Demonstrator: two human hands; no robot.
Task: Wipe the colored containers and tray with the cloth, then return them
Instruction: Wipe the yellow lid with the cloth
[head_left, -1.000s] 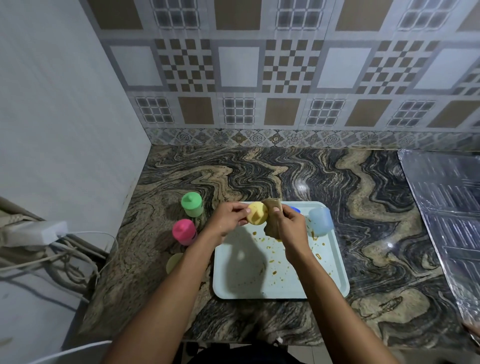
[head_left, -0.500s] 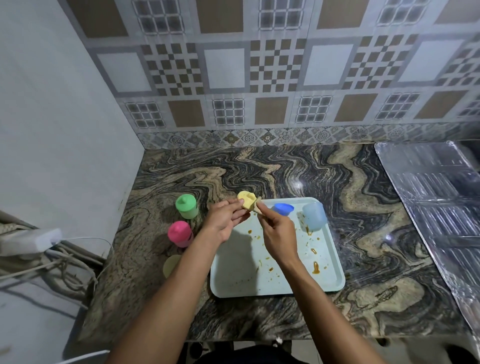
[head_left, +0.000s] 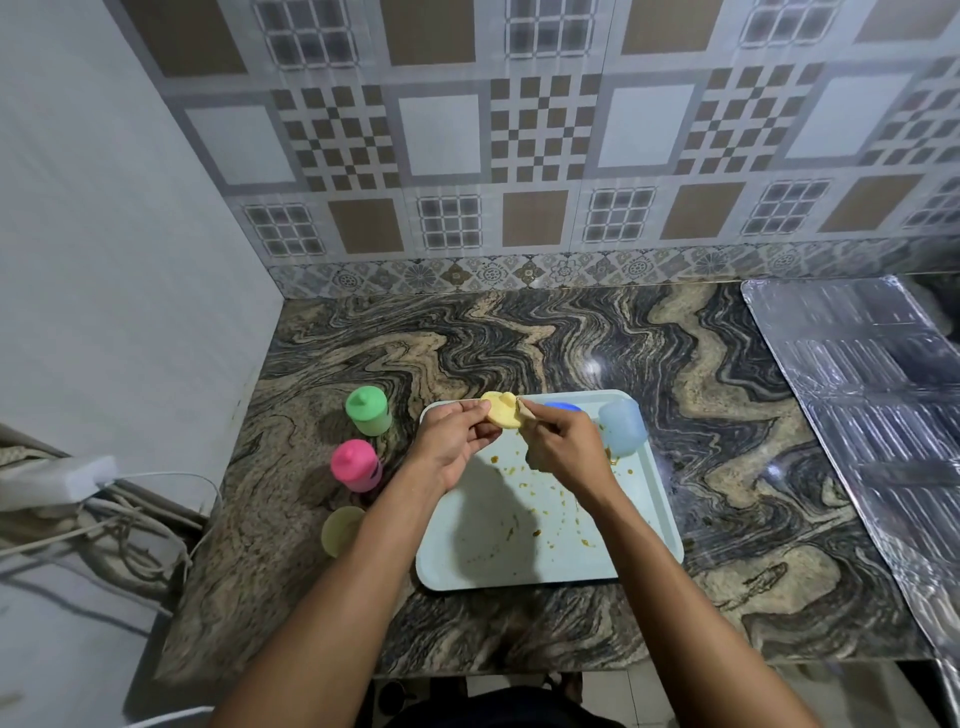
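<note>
My left hand (head_left: 451, 441) holds a yellow lid (head_left: 501, 410) above the far left corner of the pale blue tray (head_left: 649, 525). My right hand (head_left: 563, 447) pinches a brownish cloth (head_left: 525, 413) against the lid; most of the cloth is hidden under the hand. The tray carries orange-brown smears and crumbs. On it stand a pale blue container (head_left: 622, 426) and a blue lid (head_left: 563, 407), partly hidden. Left of the tray stand a green-lidded container (head_left: 368, 410), a pink-lidded container (head_left: 356, 465) and an open yellow container (head_left: 342, 530).
The marbled countertop (head_left: 519, 343) meets a tiled wall at the back and a plain wall at the left. A ribbed metal sheet (head_left: 872, 405) covers the right end. A white power adapter (head_left: 57, 480) and cables hang off the left edge.
Both hands and the yellow lid have stayed above the tray's far left corner. The lid has been turned in my left hand, and the cloth in my right hand has shifted against it.
</note>
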